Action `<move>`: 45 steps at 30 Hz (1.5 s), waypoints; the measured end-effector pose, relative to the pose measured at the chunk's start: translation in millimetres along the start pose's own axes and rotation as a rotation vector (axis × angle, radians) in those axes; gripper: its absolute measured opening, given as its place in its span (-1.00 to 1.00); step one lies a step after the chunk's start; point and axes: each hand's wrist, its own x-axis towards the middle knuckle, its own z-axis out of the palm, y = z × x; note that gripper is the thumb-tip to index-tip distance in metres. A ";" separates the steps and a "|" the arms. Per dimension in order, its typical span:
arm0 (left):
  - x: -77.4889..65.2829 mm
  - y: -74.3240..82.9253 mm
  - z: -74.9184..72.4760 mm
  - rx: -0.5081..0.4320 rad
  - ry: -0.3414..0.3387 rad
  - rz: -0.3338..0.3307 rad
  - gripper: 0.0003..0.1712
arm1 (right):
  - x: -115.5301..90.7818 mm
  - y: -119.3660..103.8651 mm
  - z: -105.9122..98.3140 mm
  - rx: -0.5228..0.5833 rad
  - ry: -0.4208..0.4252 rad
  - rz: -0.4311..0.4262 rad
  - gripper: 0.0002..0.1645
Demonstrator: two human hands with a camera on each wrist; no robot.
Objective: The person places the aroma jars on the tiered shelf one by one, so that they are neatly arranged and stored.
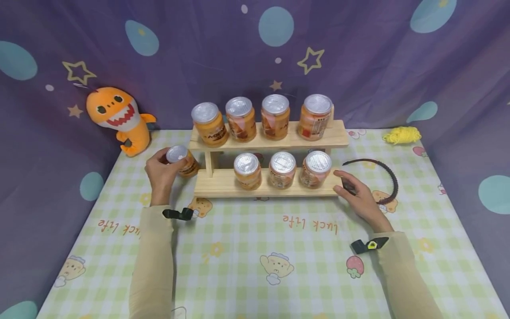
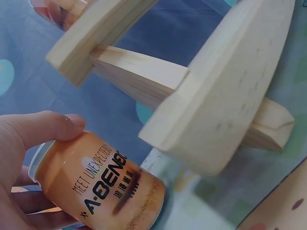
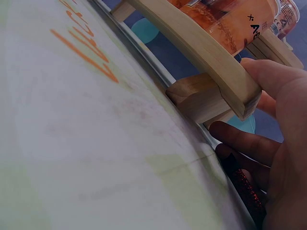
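Note:
My left hand [image 1: 160, 175] grips an orange printed can [image 2: 103, 184] with a silver lid, thumb and fingers around its upper part. The can is tilted beside the left end of a two-tier wooden rack [image 1: 207, 188]. At the rack's right end, my right hand [image 1: 356, 195] holds the lower shelf's end [image 3: 244, 98] between thumb and fingers. A dark strip with red glitter [image 3: 244, 187] lies under the lower fingers of that hand. Several similar cans [image 1: 275, 119] stand on the upper shelf, and three cans [image 1: 282, 170] on the lower one, toward its right.
An orange shark plush [image 1: 129, 119] sits at the back left against the purple curtain [image 1: 223, 53]. To the right of the rack lies a dark curved headband [image 1: 392, 175], with a yellow yarn bundle [image 1: 402, 135] behind it. A checked cloth [image 1: 247, 248] covers the table.

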 end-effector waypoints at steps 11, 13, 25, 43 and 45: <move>-11.7 22.9 -20.8 -0.008 0.041 0.037 -0.41 | 0.3 0.1 -0.9 -0.018 0.008 -0.005 -0.42; -14.9 28.7 -25.0 -0.008 0.049 0.051 -0.42 | 0.2 0.2 -0.9 -0.017 0.007 -0.004 -0.42; -37.2 62.1 -42.5 -0.041 0.029 0.167 -0.41 | 0.0 -0.6 -1.5 -0.015 0.008 -0.001 -0.42; -70.6 79.3 -22.7 -0.036 -0.159 0.234 -0.40 | -0.4 0.8 0.4 -0.023 0.003 0.007 -0.41; -72.6 78.2 -18.5 -0.027 -0.180 0.233 -0.38 | -0.7 0.3 0.6 -0.021 0.004 0.008 -0.41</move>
